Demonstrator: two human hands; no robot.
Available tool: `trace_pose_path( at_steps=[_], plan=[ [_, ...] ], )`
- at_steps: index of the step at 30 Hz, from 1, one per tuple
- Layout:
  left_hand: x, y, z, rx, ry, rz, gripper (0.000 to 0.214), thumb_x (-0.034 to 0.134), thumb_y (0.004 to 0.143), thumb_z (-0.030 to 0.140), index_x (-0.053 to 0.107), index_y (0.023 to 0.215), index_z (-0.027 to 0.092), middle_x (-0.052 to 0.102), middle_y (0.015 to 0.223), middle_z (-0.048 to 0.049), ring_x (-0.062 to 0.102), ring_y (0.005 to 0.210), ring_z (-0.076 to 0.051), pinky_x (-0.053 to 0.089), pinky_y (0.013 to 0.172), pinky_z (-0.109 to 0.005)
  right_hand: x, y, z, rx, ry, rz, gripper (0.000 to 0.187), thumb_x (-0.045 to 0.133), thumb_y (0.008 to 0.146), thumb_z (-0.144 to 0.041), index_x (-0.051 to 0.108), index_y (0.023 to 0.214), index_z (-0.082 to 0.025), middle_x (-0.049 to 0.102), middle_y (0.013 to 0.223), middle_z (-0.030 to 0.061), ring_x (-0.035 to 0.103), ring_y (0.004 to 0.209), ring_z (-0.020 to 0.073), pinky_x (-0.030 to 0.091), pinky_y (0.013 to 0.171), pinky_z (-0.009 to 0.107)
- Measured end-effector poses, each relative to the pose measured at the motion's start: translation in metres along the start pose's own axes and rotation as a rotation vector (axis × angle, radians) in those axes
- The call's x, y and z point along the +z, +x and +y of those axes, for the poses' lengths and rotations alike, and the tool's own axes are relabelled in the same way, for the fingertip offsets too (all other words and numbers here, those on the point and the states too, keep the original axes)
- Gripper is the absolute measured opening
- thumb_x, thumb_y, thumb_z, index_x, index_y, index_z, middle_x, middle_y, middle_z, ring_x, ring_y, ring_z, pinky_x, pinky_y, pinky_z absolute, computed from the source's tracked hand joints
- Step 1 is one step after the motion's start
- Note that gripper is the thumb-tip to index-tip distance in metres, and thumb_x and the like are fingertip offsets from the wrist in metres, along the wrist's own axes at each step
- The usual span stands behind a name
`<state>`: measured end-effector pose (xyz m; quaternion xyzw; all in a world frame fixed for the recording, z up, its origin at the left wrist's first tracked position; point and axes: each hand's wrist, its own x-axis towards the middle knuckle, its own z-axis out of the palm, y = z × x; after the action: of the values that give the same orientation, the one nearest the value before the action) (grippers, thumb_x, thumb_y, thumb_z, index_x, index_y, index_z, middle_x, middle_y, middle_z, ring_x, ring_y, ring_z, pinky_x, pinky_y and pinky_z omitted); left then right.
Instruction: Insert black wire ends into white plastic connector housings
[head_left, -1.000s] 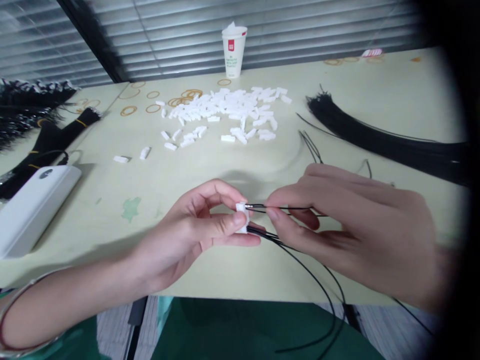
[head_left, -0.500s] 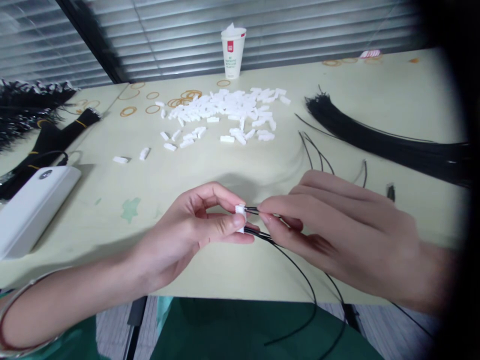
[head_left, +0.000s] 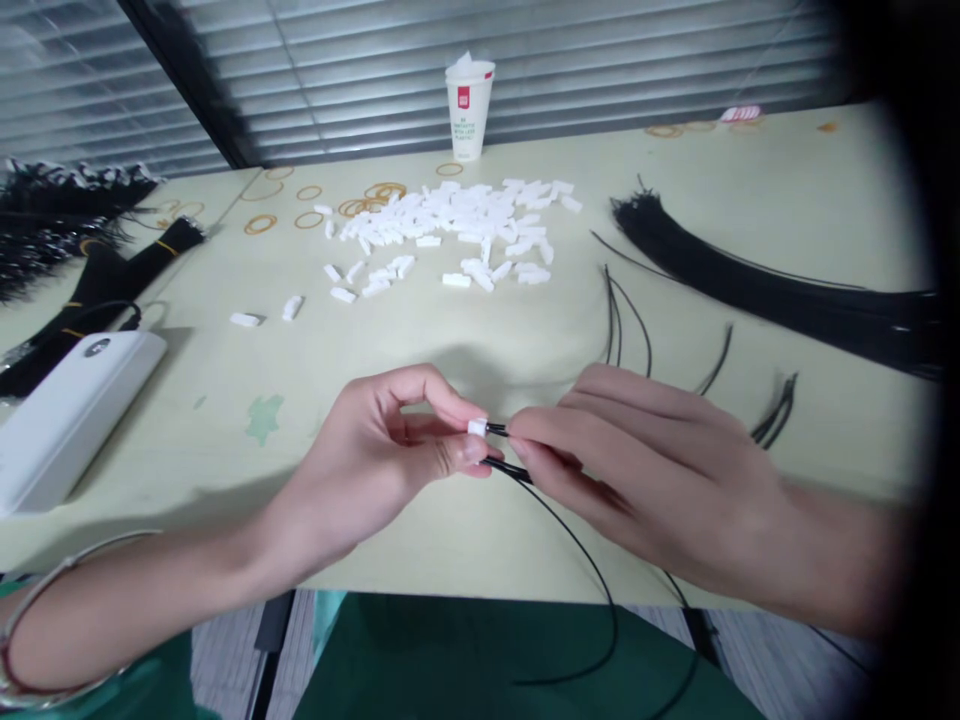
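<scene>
Between the thumb and fingers of my left hand [head_left: 409, 425] is a small white plastic connector housing [head_left: 477, 428], partly covered by the thumb. My right hand [head_left: 645, 470] pinches thin black wires [head_left: 496, 430] close to their ends, which meet the housing's right side; how deep they sit is hidden. Lower down, more black wires [head_left: 570, 535] run out of the housing, pass under my right hand and loop over the table's front edge. Other wire ends [head_left: 619, 310] stick out beyond my right hand.
Many white connector housings [head_left: 450, 215] lie heaped at the back. A thick bundle of black wires [head_left: 780, 280] is at the right, more bundles [head_left: 112, 280] at the left. A white box-shaped device [head_left: 82, 420], a paper cup [head_left: 469, 110] and rubber bands [head_left: 261, 224] also stand or lie on the table [head_left: 360, 340].
My right hand has moved slightly left, closer to the housing, and less wire shows between them. The housing is turned and more covered by my left thumb.
</scene>
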<state>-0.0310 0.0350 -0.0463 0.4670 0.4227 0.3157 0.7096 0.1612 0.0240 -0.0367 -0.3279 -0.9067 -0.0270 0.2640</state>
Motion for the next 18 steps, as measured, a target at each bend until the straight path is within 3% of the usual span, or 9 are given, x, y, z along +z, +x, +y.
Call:
trace_pose_path(
  at_steps=[7, 14, 18],
  plan=[
    [-0.0001, 0.0008, -0.0006, -0.019, 0.033, -0.004, 0.015, 0.07, 0.068, 0.006, 0.059, 0.075, 0.014, 0.066, 0.071, 0.0005, 0.067, 0.069, -0.014, 0.052, 0.065, -0.021, 0.0037, -0.0023, 0.0009, -0.023, -0.002, 0.02, 0.02, 0.054, 0.081, -0.008, 0.052, 0.063, -0.015, 0.047, 0.053, -0.0026, 0.036, 0.053, 0.0085, 0.034, 0.049, 0.025],
    [0.0019, 0.0046, -0.0028, -0.006, -0.012, 0.001, 0.016, 0.071, 0.067, 0.008, 0.057, 0.074, 0.014, 0.065, 0.072, -0.0005, 0.065, 0.075, -0.016, 0.055, 0.073, -0.031, 0.0068, -0.0026, 0.0022, 0.002, -0.009, 0.019, 0.023, 0.053, 0.079, -0.004, 0.049, 0.06, -0.016, 0.051, 0.055, -0.0022, 0.039, 0.053, 0.0091, 0.036, 0.05, 0.025],
    [0.0025, 0.0061, -0.0047, -0.009, 0.002, 0.013, 0.016, 0.072, 0.066, 0.009, 0.058, 0.073, 0.013, 0.066, 0.072, -0.0012, 0.065, 0.073, -0.016, 0.055, 0.072, -0.03, 0.0087, -0.0036, 0.0028, -0.008, -0.009, 0.039, 0.021, 0.053, 0.079, -0.004, 0.05, 0.063, -0.016, 0.053, 0.056, -0.0021, 0.04, 0.054, 0.0092, 0.036, 0.05, 0.024]
  ],
)
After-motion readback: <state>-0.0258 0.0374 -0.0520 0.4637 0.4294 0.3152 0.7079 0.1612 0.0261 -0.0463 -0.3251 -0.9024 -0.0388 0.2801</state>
